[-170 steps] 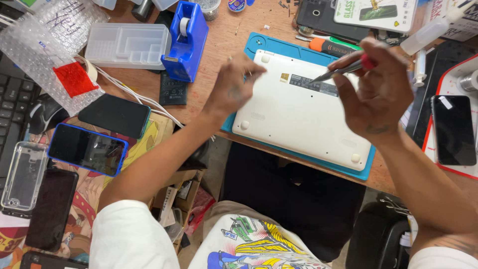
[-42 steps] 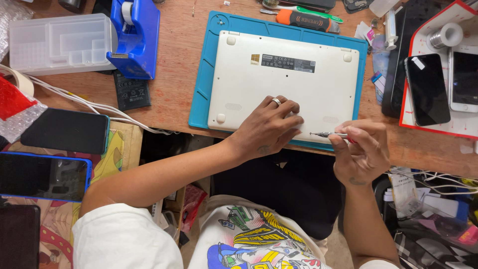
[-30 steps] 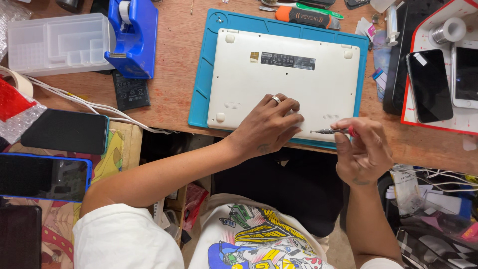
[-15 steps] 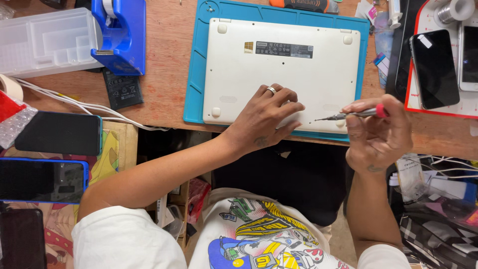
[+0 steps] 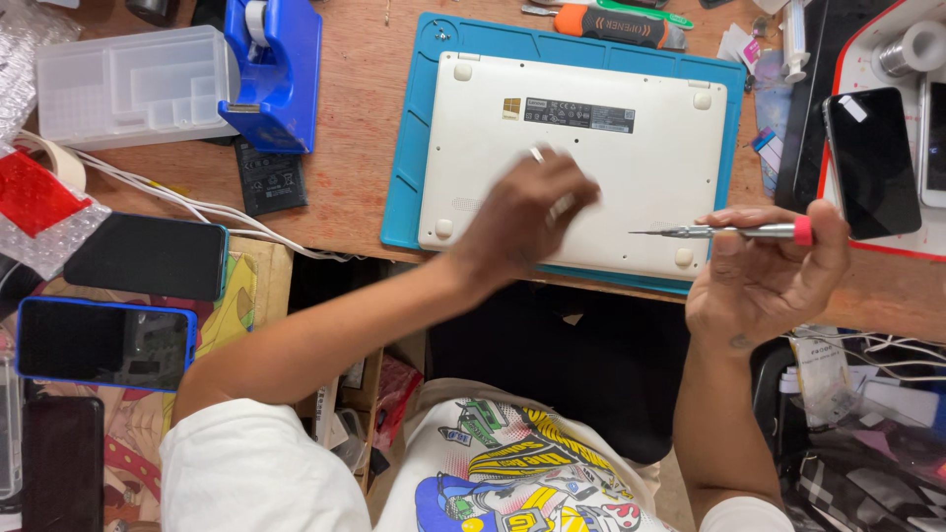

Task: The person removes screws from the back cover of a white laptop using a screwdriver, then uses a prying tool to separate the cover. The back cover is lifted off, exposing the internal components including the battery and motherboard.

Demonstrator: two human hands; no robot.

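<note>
A white laptop [image 5: 581,138] lies bottom side up on a blue work mat [image 5: 419,118] on the wooden desk. My left hand [image 5: 517,212] is blurred with motion above the laptop's near edge, a ring on one finger; whether it holds anything I cannot tell. To the right, my right hand [image 5: 764,271] grips a slim metal screwdriver [image 5: 724,232] with a red end cap. The tool lies level, its tip pointing left above the laptop's near right corner.
A blue tape dispenser [image 5: 276,69] and a clear plastic organiser box [image 5: 133,84] stand at the back left. Dark phones [image 5: 148,256] lie at the left, another phone [image 5: 872,163] on a red-edged tray at right. An orange-handled tool [image 5: 616,25] lies behind the mat.
My right hand has lifted the screwdriver off the laptop's near edge and moved it right. My left hand is now moving above the laptop, blurred.
</note>
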